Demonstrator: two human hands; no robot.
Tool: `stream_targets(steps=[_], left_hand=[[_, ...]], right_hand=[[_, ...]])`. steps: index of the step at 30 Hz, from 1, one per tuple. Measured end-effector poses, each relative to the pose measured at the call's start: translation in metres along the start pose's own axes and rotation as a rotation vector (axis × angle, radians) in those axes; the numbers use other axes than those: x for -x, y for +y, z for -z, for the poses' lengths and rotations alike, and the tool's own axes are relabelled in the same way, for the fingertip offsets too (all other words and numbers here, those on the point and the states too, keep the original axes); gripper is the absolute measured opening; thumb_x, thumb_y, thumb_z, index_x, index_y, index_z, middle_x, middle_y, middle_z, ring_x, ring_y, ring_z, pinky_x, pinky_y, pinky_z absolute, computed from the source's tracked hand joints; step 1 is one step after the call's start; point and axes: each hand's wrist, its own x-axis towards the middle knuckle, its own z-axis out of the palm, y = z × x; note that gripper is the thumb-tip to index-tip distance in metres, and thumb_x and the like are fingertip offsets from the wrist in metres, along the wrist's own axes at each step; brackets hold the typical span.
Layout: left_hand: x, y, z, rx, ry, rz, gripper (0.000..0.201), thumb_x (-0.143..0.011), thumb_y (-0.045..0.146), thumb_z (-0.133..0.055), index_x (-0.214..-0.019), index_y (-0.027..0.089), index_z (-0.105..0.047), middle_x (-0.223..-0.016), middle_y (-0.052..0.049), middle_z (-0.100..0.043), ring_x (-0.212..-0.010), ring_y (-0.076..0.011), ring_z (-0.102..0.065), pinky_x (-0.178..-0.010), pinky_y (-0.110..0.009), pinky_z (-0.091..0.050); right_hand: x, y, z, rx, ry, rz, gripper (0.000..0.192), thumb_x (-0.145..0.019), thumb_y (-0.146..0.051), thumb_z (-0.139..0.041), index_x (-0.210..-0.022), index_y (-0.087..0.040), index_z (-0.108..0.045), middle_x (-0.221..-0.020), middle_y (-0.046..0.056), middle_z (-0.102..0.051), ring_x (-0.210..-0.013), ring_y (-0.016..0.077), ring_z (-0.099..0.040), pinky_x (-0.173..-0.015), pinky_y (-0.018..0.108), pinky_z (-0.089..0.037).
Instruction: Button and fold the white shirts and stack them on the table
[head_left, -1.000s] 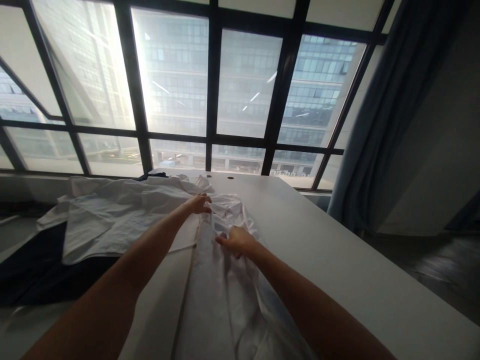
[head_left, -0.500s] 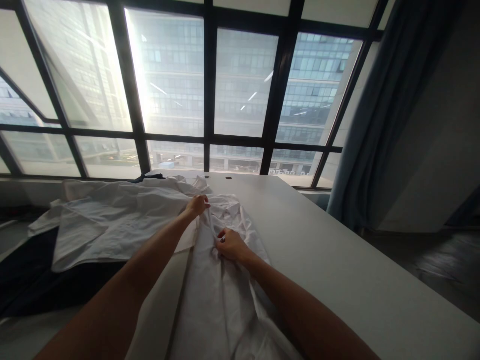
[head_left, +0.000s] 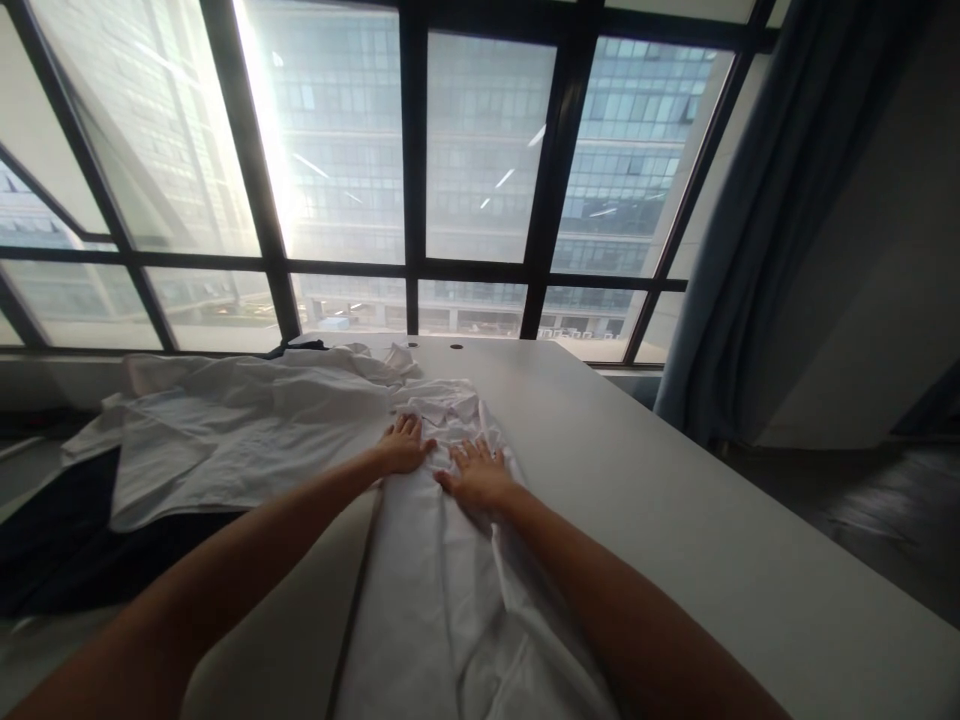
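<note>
Head view: left hand (head_left: 403, 446) and right hand (head_left: 475, 474) lie flat, fingers spread, on white shirt (head_left: 435, 560)

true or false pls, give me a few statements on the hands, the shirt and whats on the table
1. Both hands lie flat on the white shirt. True; left hand, right hand.
2. The right hand pinches a button. False; its fingers are spread flat.
3. More white garments lie left of the shirt. True.
4. The curtain covers the whole window. False; it hangs at the right side only.
</note>
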Motion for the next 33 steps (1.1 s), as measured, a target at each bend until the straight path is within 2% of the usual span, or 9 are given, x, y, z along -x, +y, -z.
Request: stream_targets(steps=[5,10,12,15,19,22,26,30,33], left_hand=[[0.003,0.001,-0.001,0.038,-0.066,0.030,0.073,-0.099,0.057,-0.023,-0.154,0.010,-0.027,-0.162,-0.018,-0.015,-0.151,-0.0307,-0.009,-0.118,-0.051,-0.015],[0.020,0.018,0.019,0.027,0.094,-0.024,0.062,-0.100,0.049,-0.033,-0.150,0.013,-0.036,-0.160,-0.020,-0.023,-0.149,-0.0322,-0.017,-0.118,-0.053,-0.016],[0.038,0.031,0.025,0.049,0.120,-0.086,0.058,-0.100,0.048,-0.035,-0.148,0.017,-0.039,-0.158,-0.018,-0.029,-0.148,-0.0318,-0.022,-0.116,-0.054,-0.019],[0.076,0.051,0.030,0.084,0.047,-0.167,0.063,-0.099,0.053,-0.035,-0.150,0.018,-0.035,-0.159,-0.018,-0.026,-0.148,-0.0311,-0.022,-0.115,-0.055,-0.022],[0.134,0.063,0.021,0.065,-0.069,-0.223,0.077,-0.095,0.065,-0.035,-0.155,0.017,-0.026,-0.162,-0.018,-0.015,-0.150,-0.0323,-0.013,-0.116,-0.056,-0.017],[0.164,0.059,0.010,0.059,-0.074,-0.286,0.073,-0.096,0.065,-0.029,-0.155,0.021,-0.028,-0.163,-0.016,-0.014,-0.150,-0.0307,-0.011,-0.117,-0.054,-0.016],[0.173,0.049,0.008,0.065,-0.034,-0.346,0.067,-0.100,0.060,-0.028,-0.154,0.020,-0.031,-0.162,-0.017,-0.017,-0.150,-0.0304,-0.016,-0.117,-0.052,-0.019],[0.173,0.047,0.020,0.041,-0.033,-0.350,0.062,-0.100,0.054,-0.034,-0.151,0.020,-0.037,-0.159,-0.017,-0.028,-0.147,-0.0306,-0.025,-0.116,-0.052,-0.022],[0.185,0.060,0.035,0.009,0.104,-0.331,0.049,-0.098,0.045,-0.044,-0.139,0.020,-0.054,-0.147,-0.016,-0.048,-0.137,-0.0304,-0.041,-0.113,-0.048,-0.030]], right_hand=[[-0.004,0.010,-0.003,-0.035,0.029,0.050,0.069,-0.097,-0.061,-0.032,-0.153,-0.019,-0.033,-0.161,0.011,-0.025,-0.149,0.0310,-0.016,-0.118,0.053,-0.009],[0.030,0.017,0.022,-0.040,0.291,0.023,0.054,-0.093,-0.057,-0.048,-0.127,-0.018,-0.062,-0.136,0.015,-0.057,-0.128,0.0281,-0.049,-0.108,0.042,-0.032],[0.049,0.018,0.030,-0.062,0.284,-0.015,0.056,-0.088,-0.063,-0.052,-0.119,-0.017,-0.065,-0.126,0.016,-0.062,-0.118,0.0286,-0.057,-0.099,0.039,-0.041],[0.075,0.019,0.033,-0.077,0.167,-0.081,0.067,-0.079,-0.067,-0.061,-0.125,-0.017,-0.060,-0.122,0.016,-0.065,-0.109,0.0302,-0.063,-0.090,0.037,-0.046],[0.095,0.019,0.024,-0.074,0.057,-0.117,0.064,-0.074,-0.040,-0.073,-0.131,-0.018,-0.055,-0.120,0.014,-0.067,-0.107,0.0296,-0.064,-0.084,0.034,-0.048],[0.099,0.016,0.018,-0.192,0.147,-0.105,0.048,-0.079,-0.021,-0.064,-0.127,-0.017,-0.058,-0.111,0.012,-0.071,-0.101,0.0243,-0.067,-0.084,0.030,-0.048],[0.105,0.013,0.015,-0.471,0.231,-0.024,0.043,-0.091,-0.029,-0.057,-0.132,-0.014,-0.056,-0.101,0.008,-0.073,-0.084,0.0160,-0.070,-0.080,0.024,-0.050],[0.114,0.018,0.007,-0.491,0.130,0.152,0.050,-0.091,-0.038,-0.062,-0.135,-0.015,-0.057,-0.115,0.009,-0.071,-0.100,0.0181,-0.068,-0.093,0.027,-0.049],[0.116,0.026,0.000,-0.457,0.098,0.233,0.042,-0.094,-0.035,-0.055,-0.133,-0.020,-0.060,-0.130,0.008,-0.065,-0.120,0.0207,-0.060,-0.106,0.033,-0.042]])
